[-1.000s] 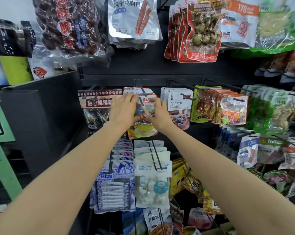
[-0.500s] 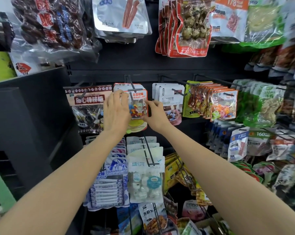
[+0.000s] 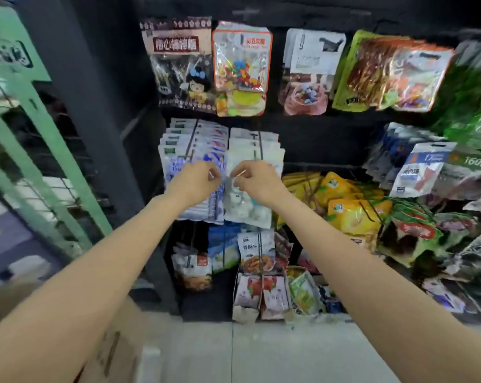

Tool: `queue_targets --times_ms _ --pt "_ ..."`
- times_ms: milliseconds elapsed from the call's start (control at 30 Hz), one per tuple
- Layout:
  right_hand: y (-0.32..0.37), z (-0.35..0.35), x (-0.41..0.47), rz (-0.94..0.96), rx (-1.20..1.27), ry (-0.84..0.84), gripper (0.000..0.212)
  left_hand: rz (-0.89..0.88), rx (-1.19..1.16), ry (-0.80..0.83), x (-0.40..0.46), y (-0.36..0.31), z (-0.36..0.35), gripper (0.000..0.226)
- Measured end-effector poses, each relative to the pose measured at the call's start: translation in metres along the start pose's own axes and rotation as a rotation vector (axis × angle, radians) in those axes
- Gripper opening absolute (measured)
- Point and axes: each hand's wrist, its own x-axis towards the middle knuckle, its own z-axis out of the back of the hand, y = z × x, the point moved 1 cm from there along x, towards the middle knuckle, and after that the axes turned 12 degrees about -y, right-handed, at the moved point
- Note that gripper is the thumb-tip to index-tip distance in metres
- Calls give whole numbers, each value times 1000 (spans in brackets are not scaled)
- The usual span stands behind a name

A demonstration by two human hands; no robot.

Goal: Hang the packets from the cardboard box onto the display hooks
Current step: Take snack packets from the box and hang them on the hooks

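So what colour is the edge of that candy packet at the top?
Orange-red, round the candy packet; the head view, the only one, shows it.
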Motion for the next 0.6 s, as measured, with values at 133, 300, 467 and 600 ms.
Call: queue_targets --times_ms 133,300,467,600 --pt "-4 -52 -55 31 9 188 22 205 -31 -132 -82 35 -2 13" --pt "29 -121 -119 142 88 366 21 514 -44 -346 -187 98 15 21" --pt "88 -191 -157 396 56 449 27 790 107 -224 -247 180 30 24" --pt "125 -251 -161 534 -191 589 20 678 198 306 -258 223 29 37"
